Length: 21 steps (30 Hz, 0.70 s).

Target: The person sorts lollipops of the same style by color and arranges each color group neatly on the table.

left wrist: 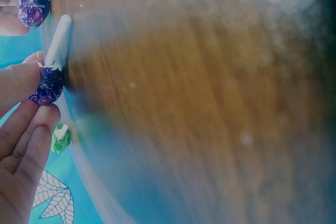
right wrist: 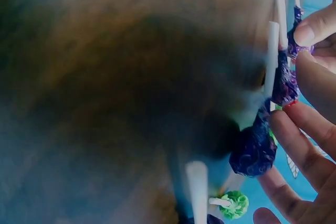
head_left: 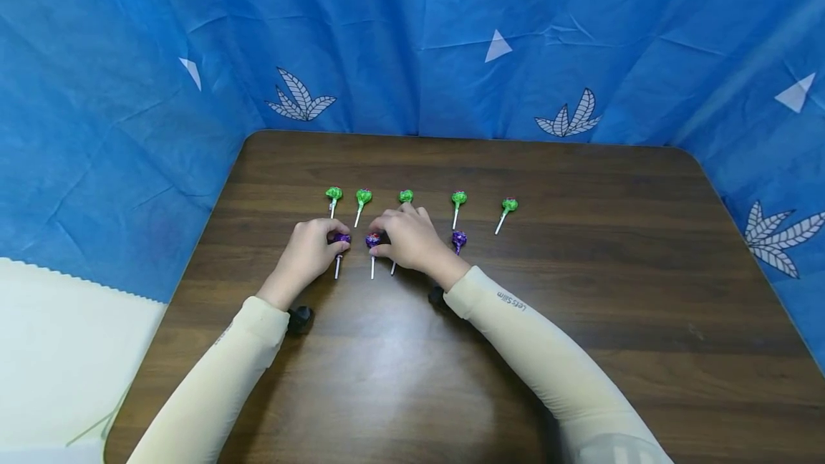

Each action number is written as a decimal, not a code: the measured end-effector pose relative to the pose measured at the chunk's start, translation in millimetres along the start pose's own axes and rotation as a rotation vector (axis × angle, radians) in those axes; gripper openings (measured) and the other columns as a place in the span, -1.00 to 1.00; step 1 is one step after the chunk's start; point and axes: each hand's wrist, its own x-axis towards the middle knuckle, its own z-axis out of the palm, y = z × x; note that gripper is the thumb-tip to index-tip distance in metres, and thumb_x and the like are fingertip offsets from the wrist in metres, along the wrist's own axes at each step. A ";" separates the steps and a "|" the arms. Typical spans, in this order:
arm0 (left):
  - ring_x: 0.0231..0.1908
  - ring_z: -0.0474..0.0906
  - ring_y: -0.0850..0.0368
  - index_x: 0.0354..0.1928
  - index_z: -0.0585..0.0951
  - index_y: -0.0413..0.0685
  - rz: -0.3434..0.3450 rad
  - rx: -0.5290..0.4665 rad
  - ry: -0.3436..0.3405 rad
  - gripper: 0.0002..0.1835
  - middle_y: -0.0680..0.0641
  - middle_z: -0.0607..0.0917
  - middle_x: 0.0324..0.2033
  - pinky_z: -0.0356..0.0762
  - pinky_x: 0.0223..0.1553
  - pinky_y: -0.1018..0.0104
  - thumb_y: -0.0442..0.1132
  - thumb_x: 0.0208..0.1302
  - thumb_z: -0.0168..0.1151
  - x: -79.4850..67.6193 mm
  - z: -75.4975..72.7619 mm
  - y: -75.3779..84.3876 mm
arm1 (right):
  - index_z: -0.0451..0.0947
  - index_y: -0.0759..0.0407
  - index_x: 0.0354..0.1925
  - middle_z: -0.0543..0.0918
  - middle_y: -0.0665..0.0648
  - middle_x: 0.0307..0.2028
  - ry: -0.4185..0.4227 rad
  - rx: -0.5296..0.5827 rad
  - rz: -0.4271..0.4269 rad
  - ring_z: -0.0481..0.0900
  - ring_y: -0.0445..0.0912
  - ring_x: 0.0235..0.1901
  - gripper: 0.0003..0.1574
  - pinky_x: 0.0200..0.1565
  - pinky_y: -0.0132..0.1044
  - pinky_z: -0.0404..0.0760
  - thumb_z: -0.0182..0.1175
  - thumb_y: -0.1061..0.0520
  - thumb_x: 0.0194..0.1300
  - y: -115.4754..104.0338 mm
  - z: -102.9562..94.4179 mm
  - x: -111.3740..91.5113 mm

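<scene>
My left hand pinches a purple-wrapped lollipop by its head between thumb and fingers, its white stick pointing toward me. Just to the right, my right hand has thumb and fingers on the head of a second purple lollipop. Under that hand lies another purple lollipop, close to the other fingers; in the head view mostly its stick shows. One more purple lollipop lies right of the right hand, its stick partly hidden by the wrist.
Behind the purple ones, several green lollipops lie in a row, one partly covered by my right hand. All rest on a brown wooden table. A blue patterned curtain hangs along its back and sides. Something white is at the left.
</scene>
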 end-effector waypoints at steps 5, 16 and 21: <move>-0.20 0.68 -0.04 -0.14 0.73 -0.16 -0.005 -0.005 -0.004 -0.82 -0.16 0.78 -0.21 0.61 -0.12 0.03 -0.29 0.22 0.40 0.4 -0.2 0.4 | 0.63 -0.13 0.09 0.68 -0.08 0.00 0.008 -0.021 -0.004 0.46 0.01 -0.01 -0.54 -0.04 -0.09 0.36 0.32 -0.21 0.26 -1.9 4.9 1.9; -0.24 0.66 -0.02 -0.14 0.73 -0.13 -0.024 -0.032 -0.023 -0.82 -0.14 0.78 -0.24 0.61 -0.16 0.05 -0.28 0.23 0.40 1.1 -0.5 -1.1 | 0.67 -0.13 -0.01 0.71 -0.10 -0.05 0.028 -0.050 0.021 0.50 0.02 0.01 -0.64 -0.05 -0.09 0.39 0.33 -0.17 0.27 -5.8 7.2 4.6; -0.28 0.63 0.00 -0.14 0.73 -0.12 -0.012 -0.043 -0.046 -0.83 -0.13 0.77 -0.28 0.58 -0.19 0.07 -0.28 0.22 0.40 1.3 -6.0 -2.9 | 0.67 -0.13 -0.02 0.71 -0.10 -0.05 0.034 -0.037 0.021 0.51 0.03 0.01 -0.65 -0.05 -0.08 0.40 0.34 -0.17 0.26 -6.0 7.6 6.1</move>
